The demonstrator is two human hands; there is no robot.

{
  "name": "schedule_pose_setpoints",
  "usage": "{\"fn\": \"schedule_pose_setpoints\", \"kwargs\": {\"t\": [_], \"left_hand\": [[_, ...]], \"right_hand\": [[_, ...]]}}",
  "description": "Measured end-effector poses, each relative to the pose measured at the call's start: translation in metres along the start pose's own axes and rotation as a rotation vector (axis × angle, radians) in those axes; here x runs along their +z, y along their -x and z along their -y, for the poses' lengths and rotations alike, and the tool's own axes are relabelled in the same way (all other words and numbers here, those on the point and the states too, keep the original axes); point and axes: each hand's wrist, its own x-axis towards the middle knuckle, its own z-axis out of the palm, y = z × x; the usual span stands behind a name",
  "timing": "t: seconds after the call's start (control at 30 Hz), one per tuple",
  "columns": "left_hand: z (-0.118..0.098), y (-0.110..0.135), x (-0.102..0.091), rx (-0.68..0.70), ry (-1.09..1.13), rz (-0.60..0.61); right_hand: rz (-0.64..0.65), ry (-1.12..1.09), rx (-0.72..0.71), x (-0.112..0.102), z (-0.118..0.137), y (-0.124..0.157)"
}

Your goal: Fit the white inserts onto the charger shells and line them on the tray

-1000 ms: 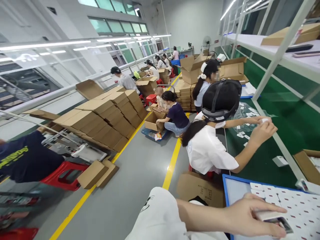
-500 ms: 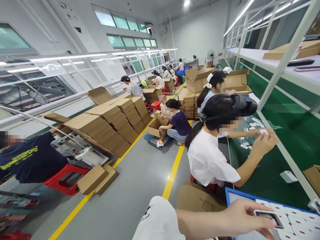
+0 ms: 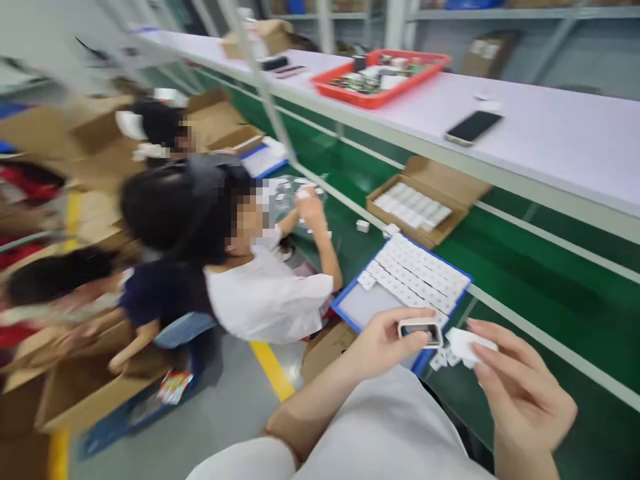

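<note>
My left hand (image 3: 387,343) is closed on a small white rectangular housing (image 3: 405,325) whose open side shows a dark hollow inside. Close beside it, my right hand (image 3: 525,380) pinches a white block-shaped plastic piece (image 3: 467,345) between thumb and fingers. The two pieces are held near each other, with a narrow gap between them. Below and behind my hands lies a blue-rimmed tray (image 3: 345,312) with rows of small white pieces (image 3: 420,270). Several loose white pieces (image 3: 440,361) show between my hands at the tray's near corner.
An open cardboard box (image 3: 445,230) of white pieces stands on the green bench (image 3: 540,267). Above it, a shelf (image 3: 550,140) bears a red tray (image 3: 370,100) of small parts and a phone (image 3: 474,127). A co-worker in a white shirt (image 3: 270,300) sits close on the left.
My view has swung right and down from the aisle to the bench. My right hand, unseen before, now shows with a white piece. My left hand still holds the housing.
</note>
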Motion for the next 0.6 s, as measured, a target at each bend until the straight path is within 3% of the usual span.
{"fn": "schedule_pose_setpoints", "kwargs": {"t": [0.1, 0.2, 0.37, 0.6], "left_hand": [[0.001, -0.012, 0.008, -0.206, 0.145, 0.145], [0.004, -0.02, 0.018, -0.324, 0.199, 0.25], [0.001, -0.026, 0.027, -0.335, 0.064, 0.341], [0.0, -0.025, 0.018, -0.275, -0.247, 0.375]], "right_hand": [[0.06, 0.107, -0.141, -0.005, -0.001, -0.007], [0.126, 0.206, -0.178, -0.01, 0.0, -0.008], [0.122, 0.283, -0.167, -0.012, 0.006, -0.001], [0.189, 0.324, -0.12, -0.015, 0.005, 0.0]]}}
